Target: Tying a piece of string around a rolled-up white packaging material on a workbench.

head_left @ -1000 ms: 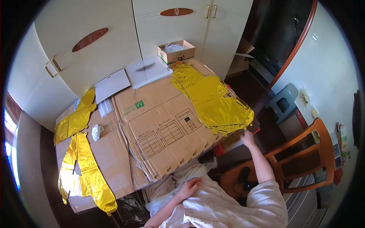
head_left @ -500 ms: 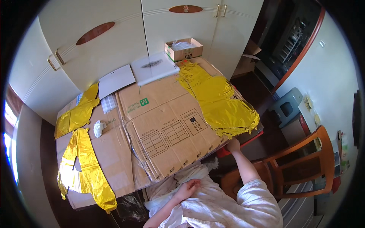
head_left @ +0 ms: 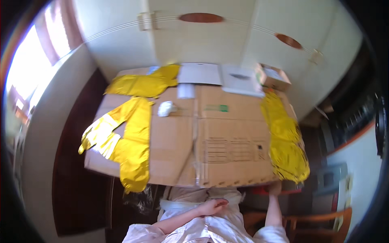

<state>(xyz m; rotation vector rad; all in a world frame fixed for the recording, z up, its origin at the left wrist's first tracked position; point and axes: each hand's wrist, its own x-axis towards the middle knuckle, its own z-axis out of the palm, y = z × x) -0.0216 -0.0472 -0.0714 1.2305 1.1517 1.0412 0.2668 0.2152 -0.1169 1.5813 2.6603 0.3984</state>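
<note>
My left hand [head_left: 214,207] lies across my lap on the pale clothing, its fingers loosely stretched out and holding nothing. At the table's near right edge is my right hand [head_left: 275,188], beside a red object [head_left: 259,190] partly under the tabletop. Its fingers are blurred and partly hidden, so I cannot see whether they grip anything. Just beyond that hand lies a stack of yellow foil sheets [head_left: 287,152], crumpled and shiny. On the left, a bent yellow foil piece [head_left: 135,139] overhangs the near edge, and another yellow foil piece [head_left: 139,85] lies behind it.
Flattened cardboard [head_left: 235,125] covers the table. A crumpled white wad [head_left: 165,108], a grey-white board [head_left: 200,74], a white flat sheet [head_left: 240,85] and a small open carton [head_left: 273,77] sit on it. A wooden chair [head_left: 320,218] stands at my right; cabinets [head_left: 202,42] rise behind.
My view has swung left, so the table now appears squarer and shifted right. The left hand stays on my lap and the right hand stays by the table edge.
</note>
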